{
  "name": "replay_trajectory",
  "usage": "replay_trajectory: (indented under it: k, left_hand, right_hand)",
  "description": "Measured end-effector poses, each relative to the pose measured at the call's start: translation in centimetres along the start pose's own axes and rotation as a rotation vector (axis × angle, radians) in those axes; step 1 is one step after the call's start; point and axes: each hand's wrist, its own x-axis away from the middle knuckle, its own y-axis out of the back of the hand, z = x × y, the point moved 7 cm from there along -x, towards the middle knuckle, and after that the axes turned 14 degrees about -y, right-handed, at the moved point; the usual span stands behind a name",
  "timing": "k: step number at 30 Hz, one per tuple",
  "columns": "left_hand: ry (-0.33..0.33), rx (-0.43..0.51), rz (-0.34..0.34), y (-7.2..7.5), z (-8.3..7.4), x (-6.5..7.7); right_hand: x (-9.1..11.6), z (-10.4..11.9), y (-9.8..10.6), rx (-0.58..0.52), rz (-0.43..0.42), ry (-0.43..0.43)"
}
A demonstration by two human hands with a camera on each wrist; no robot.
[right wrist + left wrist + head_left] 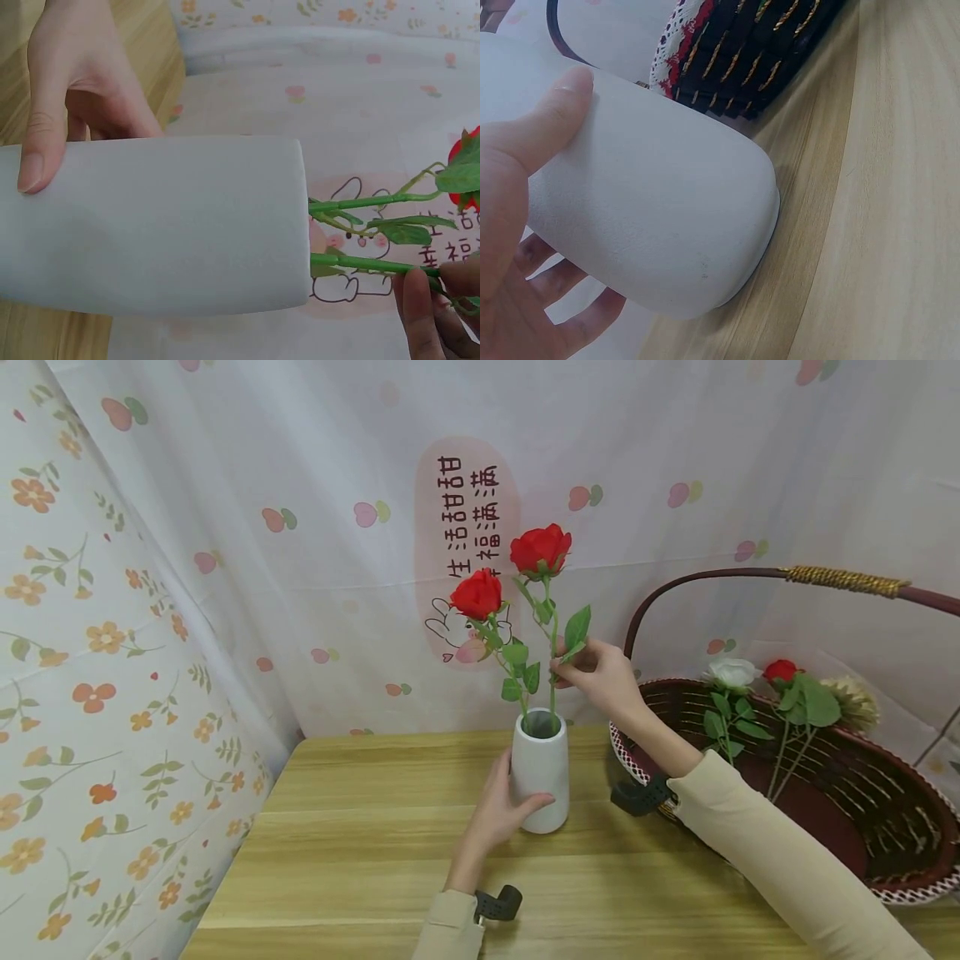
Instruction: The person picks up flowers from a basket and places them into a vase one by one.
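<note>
A white vase [542,781] stands upright on the wooden table, with two red artificial roses in its mouth. My left hand [497,810] grips the vase from the left, thumb [561,112] across its front and fingers around the other side. The right hand [600,677] pinches the green stem [375,264] of the taller rose [542,550] above the vase's rim, between thumb and fingers. Leaning left, the other rose [477,594] has its stem inside the vase too. The lower stem ends are hidden within the vase.
To the right sits a dark woven basket [892,814] with a tall arched handle [705,575]. In it are a white rose [731,674], a red rose [782,672] and a pale, dried-looking flower [855,703]. Behind the wooden table [360,835] hangs a printed curtain [330,568].
</note>
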Motion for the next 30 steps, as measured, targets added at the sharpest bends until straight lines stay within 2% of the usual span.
replay_trajectory:
  k: [20,26,30]
  left_hand:
    - [0.0,-0.007,0.002,0.0,0.2,-0.1]
    - [-0.013,-0.019,0.005,-0.1,0.2,-0.2]
    - [0.002,-0.014,0.01,-0.1,0.2,-0.2]
  right_hand:
    - [0.4,-2.0,-1.6,0.029,0.049,-0.01]
    - [0.7,-2.7,-2.1,0.067,0.061,-0.014]
    - [1.0,-3.0,-2.2,0.107,0.055,-0.01]
